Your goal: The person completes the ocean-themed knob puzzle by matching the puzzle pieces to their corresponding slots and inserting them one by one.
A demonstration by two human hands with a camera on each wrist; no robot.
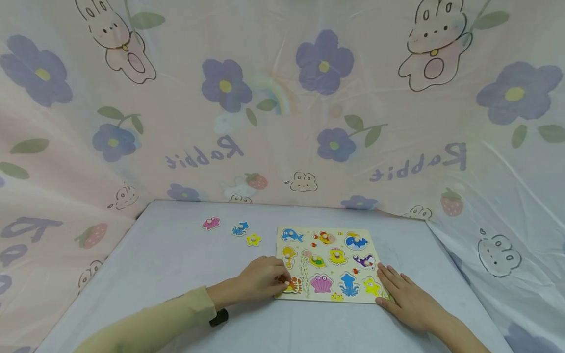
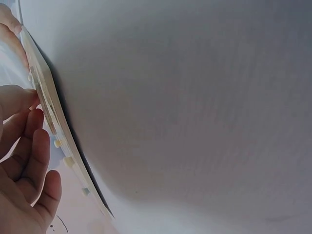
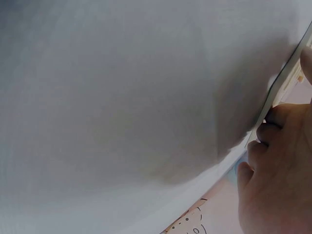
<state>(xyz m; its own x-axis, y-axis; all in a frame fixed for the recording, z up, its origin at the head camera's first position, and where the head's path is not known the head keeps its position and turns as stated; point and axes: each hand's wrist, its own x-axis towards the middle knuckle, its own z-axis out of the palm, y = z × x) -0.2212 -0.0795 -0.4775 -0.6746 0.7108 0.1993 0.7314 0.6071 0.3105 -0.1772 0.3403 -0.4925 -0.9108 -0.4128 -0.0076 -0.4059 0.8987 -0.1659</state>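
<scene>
A cream wooden peg puzzle board with colourful sea animals lies flat on the table. At its lower left corner my left hand pinches the orange crab piece by its knob; the fingers partly cover the crab. In the left wrist view, the thumb and forefinger of the left hand meet just at the board's face. My right hand rests along the board's right edge, fingers extended and touching it. Pink shell, blue squid and yellow star pictures without knobs show in the bottom row.
Left of the board lie a loose pink shell piece, a blue squid piece and a yellow star piece. A white cloth covers the table. Printed rabbit-and-flower fabric hangs around the back and sides.
</scene>
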